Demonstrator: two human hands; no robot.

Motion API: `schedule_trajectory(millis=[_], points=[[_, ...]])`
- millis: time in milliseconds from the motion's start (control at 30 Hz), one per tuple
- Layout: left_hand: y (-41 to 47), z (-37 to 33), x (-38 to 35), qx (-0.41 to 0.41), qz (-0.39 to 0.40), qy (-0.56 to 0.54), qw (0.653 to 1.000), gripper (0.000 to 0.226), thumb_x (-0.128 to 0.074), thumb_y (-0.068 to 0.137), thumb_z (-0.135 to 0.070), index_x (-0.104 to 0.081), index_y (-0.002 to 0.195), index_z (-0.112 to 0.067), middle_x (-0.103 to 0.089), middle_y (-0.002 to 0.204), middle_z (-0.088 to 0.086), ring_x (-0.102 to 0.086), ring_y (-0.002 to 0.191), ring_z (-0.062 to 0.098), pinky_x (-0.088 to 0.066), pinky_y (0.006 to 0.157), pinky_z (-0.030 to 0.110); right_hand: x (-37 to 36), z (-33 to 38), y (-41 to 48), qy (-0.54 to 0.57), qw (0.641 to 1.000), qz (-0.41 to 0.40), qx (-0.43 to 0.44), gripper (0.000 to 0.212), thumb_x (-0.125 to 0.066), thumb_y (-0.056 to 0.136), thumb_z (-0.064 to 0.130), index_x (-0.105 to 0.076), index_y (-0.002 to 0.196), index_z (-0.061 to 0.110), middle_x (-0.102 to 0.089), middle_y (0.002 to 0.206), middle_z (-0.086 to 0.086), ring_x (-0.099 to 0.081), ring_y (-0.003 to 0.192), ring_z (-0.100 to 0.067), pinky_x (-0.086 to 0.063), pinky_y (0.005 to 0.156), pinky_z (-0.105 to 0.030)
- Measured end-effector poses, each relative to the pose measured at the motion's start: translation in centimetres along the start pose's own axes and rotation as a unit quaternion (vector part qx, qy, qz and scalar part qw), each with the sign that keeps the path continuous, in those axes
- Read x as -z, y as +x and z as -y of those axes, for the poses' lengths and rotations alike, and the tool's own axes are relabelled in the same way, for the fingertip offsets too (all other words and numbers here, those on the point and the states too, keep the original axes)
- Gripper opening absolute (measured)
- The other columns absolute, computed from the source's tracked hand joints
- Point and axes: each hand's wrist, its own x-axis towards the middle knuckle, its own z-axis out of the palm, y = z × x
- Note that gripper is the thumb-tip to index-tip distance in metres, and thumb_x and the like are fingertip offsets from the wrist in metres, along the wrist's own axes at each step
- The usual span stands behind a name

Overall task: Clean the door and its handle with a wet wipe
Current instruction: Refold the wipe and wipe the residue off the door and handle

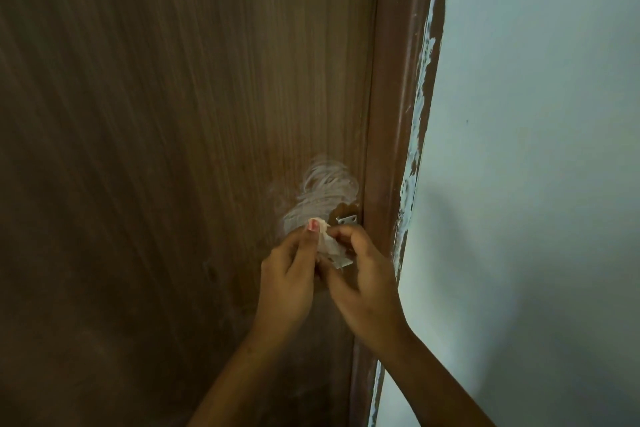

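Note:
A brown wood-grain door (173,114) fills the left and middle of the head view. A white scribbled smear (322,191) marks it just above a small metal latch (346,218) near the door's right edge. My left hand (287,281) and my right hand (363,277) meet right below the smear, both pinching a small crumpled white wet wipe (327,243) between their fingertips. The wipe lies over the lower metal part of the latch (343,262). Most of the latch and any handle are hidden behind my fingers.
A brown door frame (391,114) runs down the door's right side, with white paint smears (420,97) along its outer edge. A pale blue-white wall (536,149) takes up the right of the view.

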Motion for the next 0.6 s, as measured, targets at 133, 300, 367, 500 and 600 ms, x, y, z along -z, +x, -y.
schedule_trajectory(millis=[133, 300, 367, 500, 600], points=[[-0.2, 0.2, 0.5, -0.019, 0.070, 0.049, 0.996, 0.027, -0.043, 0.096, -0.039, -0.070, 0.099, -0.034, -0.073, 0.093, -0.013, -0.069, 0.091, 0.008, -0.056, 0.080, 0.023, 0.2, -1.0, 1.0, 0.006, 0.998, -0.054, -0.045, 0.022, -0.065, 0.085, 0.023, -0.057, 0.106, 0.027, -0.064, 0.098, 0.016, -0.063, 0.091, -0.001, -0.053, 0.082, -0.014], [0.5, 1.0, 3.4, -0.074, 0.017, 0.139, 0.987, 0.019, -0.057, 0.094, -0.027, -0.062, 0.109, -0.037, -0.069, 0.103, -0.018, -0.063, 0.096, -0.006, -0.050, 0.078, 0.013, 1.0, -2.8, 3.3, 0.022, 0.983, -0.153, -0.099, 0.016, -0.065, 0.085, 0.016, -0.058, 0.099, 0.019, -0.064, 0.097, 0.003, -0.062, 0.085, -0.005, -0.049, 0.066, -0.002], [1.7, 1.5, 5.2, -0.099, -0.012, 0.219, 0.971, 0.022, -0.056, 0.094, -0.036, -0.062, 0.115, -0.033, -0.065, 0.115, -0.013, -0.060, 0.107, 0.003, -0.050, 0.089, 0.024, 1.1, -3.2, 4.7, -0.001, 0.967, -0.234, -0.099, 0.019, -0.065, 0.085, 0.016, -0.059, 0.103, 0.014, -0.065, 0.102, -0.001, -0.063, 0.089, -0.011, -0.049, 0.065, -0.002], [4.9, 1.4, 8.1, -0.197, -0.085, 0.399, 0.891, 0.035, -0.059, 0.088, -0.030, -0.063, 0.121, -0.017, -0.052, 0.137, 0.003, -0.042, 0.129, 0.028, -0.028, 0.106, 0.033, 0.0, -4.8, 7.8, -0.072, 0.938, -0.330, -0.076, 0.028, -0.061, 0.087, 0.012, -0.056, 0.114, 0.007, -0.065, 0.113, -0.012, -0.062, 0.103, -0.026, -0.054, 0.091, -0.036], [6.7, 0.9, 9.5, -0.242, -0.131, 0.474, 0.836, 0.042, -0.058, 0.089, -0.027, -0.058, 0.128, -0.014, -0.046, 0.144, 0.008, -0.035, 0.134, 0.030, -0.031, 0.109, 0.049, -2.0, -6.3, 9.4, -0.106, 0.931, -0.341, -0.074, 0.028, -0.055, 0.090, 0.013, -0.056, 0.117, 0.005, -0.062, 0.117, -0.014, -0.059, 0.108, -0.029, -0.046, 0.098, -0.034]])
